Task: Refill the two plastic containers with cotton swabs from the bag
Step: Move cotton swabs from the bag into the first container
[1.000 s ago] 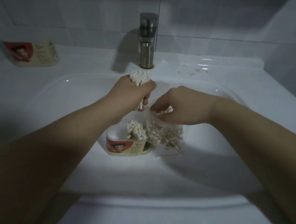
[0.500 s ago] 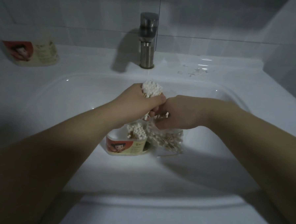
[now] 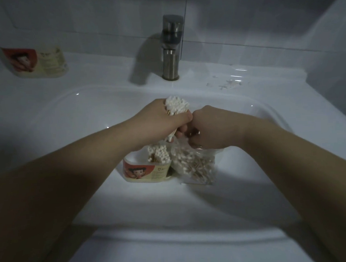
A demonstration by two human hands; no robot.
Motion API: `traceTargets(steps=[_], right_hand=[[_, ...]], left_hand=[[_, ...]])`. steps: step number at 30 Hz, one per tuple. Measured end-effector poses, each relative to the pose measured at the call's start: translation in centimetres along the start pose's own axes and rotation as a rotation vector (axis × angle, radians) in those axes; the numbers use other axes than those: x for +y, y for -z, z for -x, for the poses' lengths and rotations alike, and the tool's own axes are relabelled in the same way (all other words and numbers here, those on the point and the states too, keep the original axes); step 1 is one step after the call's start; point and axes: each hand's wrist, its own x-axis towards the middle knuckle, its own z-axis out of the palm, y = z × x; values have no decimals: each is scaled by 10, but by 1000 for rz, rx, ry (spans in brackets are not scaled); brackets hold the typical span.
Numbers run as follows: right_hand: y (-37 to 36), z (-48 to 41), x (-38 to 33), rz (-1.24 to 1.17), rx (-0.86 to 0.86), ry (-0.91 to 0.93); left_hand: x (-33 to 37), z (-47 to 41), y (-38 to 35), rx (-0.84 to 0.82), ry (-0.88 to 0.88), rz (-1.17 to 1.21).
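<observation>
My left hand grips a bundle of cotton swabs, white tips sticking up above the fist. Right beside it, touching, my right hand holds the top of the clear plastic bag, its fingers curled into the opening. The bag hangs into the basin, full of loose swabs. Left of the bag stands a labelled plastic container in the basin, with some swabs upright in it. A second labelled container lies on the counter at the far left.
The white sink basin surrounds everything. A steel faucet rises behind the hands at the back rim. Small wet or dirty marks lie on the counter right of the faucet. Tiled wall behind.
My left hand with its swab bundle has come down and right, until it touches the right hand at the bag's mouth. The right hand has shifted slightly up and left.
</observation>
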Motion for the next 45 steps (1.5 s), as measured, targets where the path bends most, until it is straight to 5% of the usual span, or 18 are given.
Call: traceTargets(steps=[24, 39, 45], right_hand=[[18, 7, 18, -444, 297, -180], [26, 7, 27, -903, 512, -210], [23, 3, 24, -1151, 510, -145]], left_hand=[[-1, -2, 8, 108, -18, -302], [3, -4, 6, 269, -66, -97], [4, -1, 5, 131, -111, 105]])
